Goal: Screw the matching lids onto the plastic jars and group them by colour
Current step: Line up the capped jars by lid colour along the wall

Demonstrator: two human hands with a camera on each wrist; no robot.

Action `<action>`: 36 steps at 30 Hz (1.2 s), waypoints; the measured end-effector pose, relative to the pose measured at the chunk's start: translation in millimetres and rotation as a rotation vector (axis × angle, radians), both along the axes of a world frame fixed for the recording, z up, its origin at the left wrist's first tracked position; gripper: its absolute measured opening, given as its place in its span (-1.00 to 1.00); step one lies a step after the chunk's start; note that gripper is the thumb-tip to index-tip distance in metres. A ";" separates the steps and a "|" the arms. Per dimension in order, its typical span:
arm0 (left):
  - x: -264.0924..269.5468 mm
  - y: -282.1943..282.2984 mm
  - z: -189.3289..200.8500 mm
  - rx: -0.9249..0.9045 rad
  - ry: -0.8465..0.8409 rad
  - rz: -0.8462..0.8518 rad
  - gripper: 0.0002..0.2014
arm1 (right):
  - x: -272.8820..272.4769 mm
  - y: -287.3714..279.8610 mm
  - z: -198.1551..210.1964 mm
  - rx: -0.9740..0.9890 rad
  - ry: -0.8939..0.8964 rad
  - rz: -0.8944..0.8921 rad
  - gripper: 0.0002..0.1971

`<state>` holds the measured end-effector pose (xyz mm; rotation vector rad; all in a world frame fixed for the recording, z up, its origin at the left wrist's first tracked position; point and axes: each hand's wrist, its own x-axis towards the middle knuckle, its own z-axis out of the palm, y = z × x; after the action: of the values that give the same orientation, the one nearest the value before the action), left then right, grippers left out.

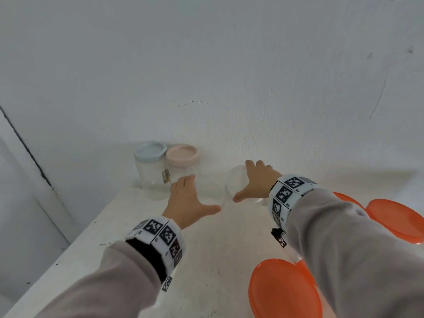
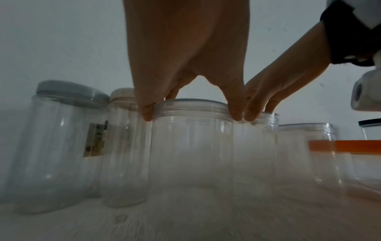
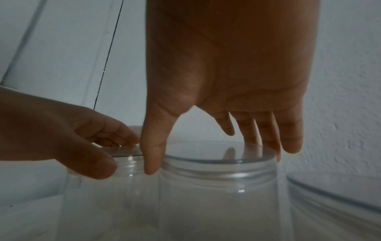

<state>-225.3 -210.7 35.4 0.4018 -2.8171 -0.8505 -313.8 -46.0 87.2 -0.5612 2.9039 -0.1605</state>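
White wall (image 1: 229,65) stands behind a pale table (image 1: 137,237), on which the plastic jars are placed. At the far left corner, two closed jars are seen side by side and touching: one with a blue lid (image 1: 150,149) and one with a pink lid (image 1: 182,153).

Just in front of them, two clear jars without lids stand next to each other. The left open jar (image 1: 212,188) is gripped at its threaded rim by the left hand (image 1: 187,200), with the thumb on one side and the fingers (image 2: 146,112) on the other side. The right open jar (image 1: 238,180) is held in the same way by the right hand (image 1: 257,180); its thumb is pressed on the near side of the neck and the fingers (image 3: 291,140) are laid over the far edge. The two thumbs are almost touching between the jars.

Orange lids (image 1: 284,292) are seen on the right part of the table, partly hidden by the right sleeve (image 1: 344,249).
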 end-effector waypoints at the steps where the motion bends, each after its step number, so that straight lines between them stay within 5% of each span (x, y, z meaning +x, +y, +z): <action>1: -8.3 1.3 -2.7 0.003 -0.001 0.011 0.06 | -3.8 -1.3 -1.7 -0.003 -0.002 -0.018 0.00; 22: -80.8 31.9 -16.1 0.007 0.023 0.059 -0.09 | -61.6 1.9 -26.2 -0.043 -0.009 -0.237 -0.01; 36: -102.5 34.2 -12.5 -0.124 -0.059 0.056 -0.23 | -66.1 17.7 -23.9 -0.001 -0.068 -0.163 0.02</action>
<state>-327.8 -176.5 22.9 0.4914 -2.8781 -0.6592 -379.9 -28.2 63.3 -0.3119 2.8811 -0.1995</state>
